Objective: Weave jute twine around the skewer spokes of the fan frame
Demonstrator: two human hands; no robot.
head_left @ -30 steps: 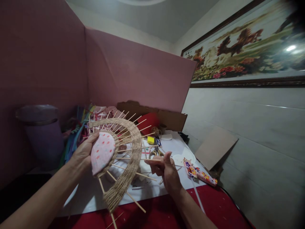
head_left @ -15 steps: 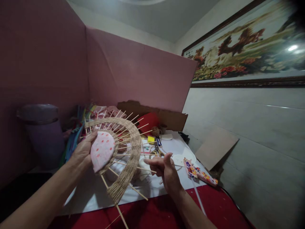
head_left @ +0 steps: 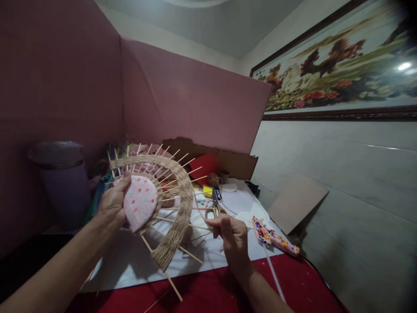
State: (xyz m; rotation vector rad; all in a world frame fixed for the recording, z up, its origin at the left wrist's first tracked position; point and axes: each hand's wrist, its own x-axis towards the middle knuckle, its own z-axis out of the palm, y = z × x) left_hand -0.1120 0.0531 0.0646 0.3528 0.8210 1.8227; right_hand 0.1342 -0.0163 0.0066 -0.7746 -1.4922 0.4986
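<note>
Over on the left I've got a tall purple bin (head_left: 63, 191), something translucent around its top, standing near the dusty-pink partition panels (head_left: 185, 95). Now right: a wide, dark-framed picture of horses and flowers (head_left: 339, 74) hangs on the pale tiled wall (head_left: 368, 169), glare on its right part. Below it I see a flat tan board (head_left: 298, 202), tilted. And far back, brown corrugated-looking cardboard (head_left: 239, 164) stands behind a bright red piece (head_left: 203, 167).

Over the feed I note a pink partition (head_left: 195, 100) beyond the left hand (head_left: 112, 200) and the right hand (head_left: 233, 237). Pale tiled wall (head_left: 368, 169) right of both, framed horse picture (head_left: 325, 74) high on it, with a glare spot (head_left: 404, 66). Grey ceiling (head_left: 244, 26) above; dim overall.
</note>
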